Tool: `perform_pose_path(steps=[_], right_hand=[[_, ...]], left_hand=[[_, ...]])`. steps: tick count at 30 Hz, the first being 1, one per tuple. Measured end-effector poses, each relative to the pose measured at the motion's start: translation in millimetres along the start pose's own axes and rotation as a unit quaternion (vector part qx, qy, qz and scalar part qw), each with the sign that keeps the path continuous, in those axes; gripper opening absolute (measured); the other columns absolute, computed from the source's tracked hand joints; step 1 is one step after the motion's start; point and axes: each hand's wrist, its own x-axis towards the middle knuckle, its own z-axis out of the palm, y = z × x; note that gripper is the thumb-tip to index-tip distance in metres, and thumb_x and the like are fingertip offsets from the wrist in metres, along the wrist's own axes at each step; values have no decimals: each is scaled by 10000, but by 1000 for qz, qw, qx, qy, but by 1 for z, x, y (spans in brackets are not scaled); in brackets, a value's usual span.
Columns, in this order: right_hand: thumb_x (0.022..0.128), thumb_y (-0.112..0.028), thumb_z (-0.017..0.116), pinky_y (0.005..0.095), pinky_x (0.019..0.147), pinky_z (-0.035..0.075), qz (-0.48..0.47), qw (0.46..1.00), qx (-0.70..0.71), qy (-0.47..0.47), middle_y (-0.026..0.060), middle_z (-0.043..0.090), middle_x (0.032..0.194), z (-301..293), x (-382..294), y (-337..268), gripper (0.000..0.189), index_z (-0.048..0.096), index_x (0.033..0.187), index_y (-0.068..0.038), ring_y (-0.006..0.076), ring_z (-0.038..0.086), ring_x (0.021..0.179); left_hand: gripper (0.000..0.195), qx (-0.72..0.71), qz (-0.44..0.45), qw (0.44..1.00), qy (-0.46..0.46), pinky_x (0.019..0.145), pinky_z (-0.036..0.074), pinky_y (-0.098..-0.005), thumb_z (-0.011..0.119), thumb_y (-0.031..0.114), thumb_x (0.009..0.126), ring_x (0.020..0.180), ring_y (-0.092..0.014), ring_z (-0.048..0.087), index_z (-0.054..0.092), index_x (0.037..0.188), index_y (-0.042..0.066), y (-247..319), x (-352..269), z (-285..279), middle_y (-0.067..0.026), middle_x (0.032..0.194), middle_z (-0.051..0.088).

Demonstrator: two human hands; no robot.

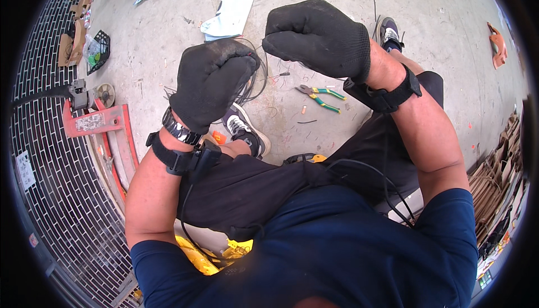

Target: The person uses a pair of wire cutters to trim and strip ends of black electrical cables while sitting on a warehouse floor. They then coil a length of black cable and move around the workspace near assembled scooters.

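Both my hands wear black knit work gloves and are raised in front of me with curled fingers. My left hand [212, 82] is closed above my left shoe, close to loops of thin black cable [264, 72]; whether it grips the cable is hard to tell. A little higher and to the right, my right hand [318, 40] is also closed, and its fingers hide whatever may be inside. On the concrete floor below it lie combination pliers [322, 95] with green and yellow handles, their jaws pointing left. A short cable end with a dark tip [284, 74] rests between the hands.
Beyond my hands lies a white and light-blue sheet [233, 11]. A red pallet jack [94, 122], a black basket [101, 53] and cardboard boxes [73, 47] stand at the left. Flattened cardboard [499, 173] is stacked at the right. Wire scraps litter the floor.
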Motion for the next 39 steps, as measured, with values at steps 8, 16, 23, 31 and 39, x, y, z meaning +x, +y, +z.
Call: perform_pose_path(steps=[8, 16, 23, 31, 39], right_hand=[[877, -158, 610, 294, 571, 432, 10, 1000, -8, -7, 64, 567, 637, -3, 0, 1, 183, 602, 796, 5, 112, 507, 597], [834, -234, 609, 391, 634, 464, 28, 999, -18, -16, 162, 614, 721, -9, 1, -3, 195, 659, 856, -46, 308, 590, 657], [885, -153, 601, 287, 552, 409, -21, 1000, -6, 15, 30, 532, 622, -7, 0, 6, 184, 587, 779, -2, 88, 476, 592], [836, -223, 585, 357, 611, 461, 47, 999, -11, 3, 136, 613, 690, -19, -1, 0, 214, 656, 814, -23, 236, 581, 622], [833, -222, 596, 342, 581, 456, 39, 999, -18, 18, 115, 613, 661, -23, -3, 3, 218, 658, 809, -15, 207, 572, 588]], left_hand=[[223, 13, 20, 1000, 20, 612, 483, -275, 579, 141, 837, 649, -141, 609, 682, 892, -49, -3, 0, 0, -101, 720, 657], [245, 10, 5, 1000, 17, 635, 470, -263, 569, 152, 846, 673, -132, 588, 669, 876, -70, -5, -1, -1, -87, 724, 638], [227, -4, 7, 999, 32, 560, 478, -267, 603, 164, 815, 581, -121, 603, 702, 887, -27, -11, 1, -1, -85, 668, 658], [218, -11, -31, 999, 4, 635, 489, -280, 573, 111, 847, 670, -154, 603, 660, 878, -86, -8, 0, -4, -108, 731, 646], [207, -91, -77, 993, 12, 646, 497, -284, 566, 94, 845, 673, -157, 610, 659, 882, -88, -8, -2, -4, -111, 745, 653]])
